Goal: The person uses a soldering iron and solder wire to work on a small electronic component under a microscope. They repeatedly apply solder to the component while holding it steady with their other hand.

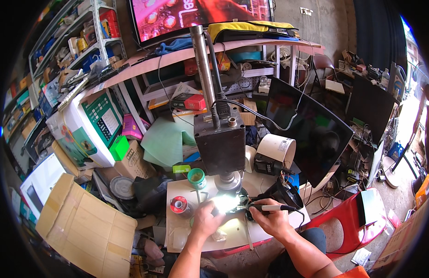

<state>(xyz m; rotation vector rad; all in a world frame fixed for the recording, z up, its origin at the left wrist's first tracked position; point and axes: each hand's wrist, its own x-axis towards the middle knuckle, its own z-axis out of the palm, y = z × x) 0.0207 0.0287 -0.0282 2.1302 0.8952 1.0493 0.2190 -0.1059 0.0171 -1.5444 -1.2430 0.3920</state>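
My right hand (273,221) grips a corded soldering iron (275,208) with a white and black handle, its front end pointing left toward the bright light. Opposite it, my left hand (205,220) has its fingers pinched at the edge of the glare, which hides what they hold. Above both hands hangs a black box-shaped microscope camera (220,143) on a metal pole, its lens (228,180) over the lit spot. Beside my left hand stand a red-topped spool (179,205) and a green tub (196,178). The work lies on a small white table (174,237).
A large screen (203,13) at the back shows a magnified circuit board. A dark monitor (311,129) leans at right, behind a paper roll (278,148). A red plastic chair (353,222) stands right; an opened cardboard box (84,227) lies left. Loaded shelves (96,32) rise behind.
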